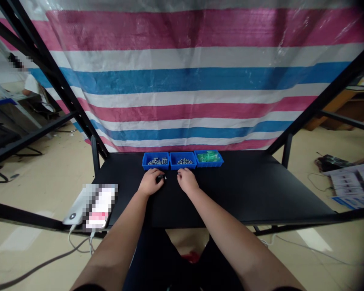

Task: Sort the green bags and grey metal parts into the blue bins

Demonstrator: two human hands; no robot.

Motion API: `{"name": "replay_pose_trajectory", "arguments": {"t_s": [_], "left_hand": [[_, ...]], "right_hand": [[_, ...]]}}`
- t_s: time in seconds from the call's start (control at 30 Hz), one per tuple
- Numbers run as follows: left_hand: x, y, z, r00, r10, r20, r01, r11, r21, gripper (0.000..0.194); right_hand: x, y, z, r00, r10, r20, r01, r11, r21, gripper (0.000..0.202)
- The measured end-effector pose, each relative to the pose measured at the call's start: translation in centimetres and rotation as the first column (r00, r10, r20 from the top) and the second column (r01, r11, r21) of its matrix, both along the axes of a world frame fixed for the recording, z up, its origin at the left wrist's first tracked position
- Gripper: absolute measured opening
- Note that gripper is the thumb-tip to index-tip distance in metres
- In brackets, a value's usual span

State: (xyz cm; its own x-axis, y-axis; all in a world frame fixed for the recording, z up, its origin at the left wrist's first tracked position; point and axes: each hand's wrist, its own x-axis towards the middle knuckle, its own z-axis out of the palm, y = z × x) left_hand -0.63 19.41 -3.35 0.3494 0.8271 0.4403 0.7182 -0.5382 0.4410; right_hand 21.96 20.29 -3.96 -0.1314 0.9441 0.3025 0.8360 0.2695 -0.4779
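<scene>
My left hand (151, 182) rests low over the black tabletop, its fingers closed on a small dark piece with a shiny metal end (165, 178). Facing it across a short gap, my right hand (188, 180) pinches a tiny silvery metal part (178, 173), mostly covered by the fingertips. Just beyond the hands stand three blue bins in a row. The left bin (143, 165) contains silvery cylindrical metal parts (157, 161). Smaller metal parts (185, 161) lie in the middle bin (183, 167), and green pieces (208, 156) fill the right bin (210, 164).
A phone (100, 208) and a white device (75, 210) with cables lie at the table's left edge (123, 214). Black frame posts (286, 139) flank the table. Behind it hangs a striped plastic sheet (185, 81). Another person (33, 87) sits far left.
</scene>
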Motion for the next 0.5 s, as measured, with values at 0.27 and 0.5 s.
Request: {"name": "replay_pose_trajectory", "arguments": {"t_s": [0.27, 0.5], "left_hand": [[0.1, 0.2, -0.7, 1.0, 0.013, 0.018, -0.013, 1.0, 0.003, 0.019], [0.4, 0.1, -0.7, 1.0, 0.001, 0.022, -0.001, 1.0, -0.001, 0.015]], "right_hand": [[-2.6, -1.7, -1.1, 0.988, 0.133, -0.074, -0.123, 0.984, 0.129, 0.029], [-3.6, -0.9, -0.7, 0.974, 0.226, -0.023, -0.223, 0.971, 0.09, 0.01]]}}
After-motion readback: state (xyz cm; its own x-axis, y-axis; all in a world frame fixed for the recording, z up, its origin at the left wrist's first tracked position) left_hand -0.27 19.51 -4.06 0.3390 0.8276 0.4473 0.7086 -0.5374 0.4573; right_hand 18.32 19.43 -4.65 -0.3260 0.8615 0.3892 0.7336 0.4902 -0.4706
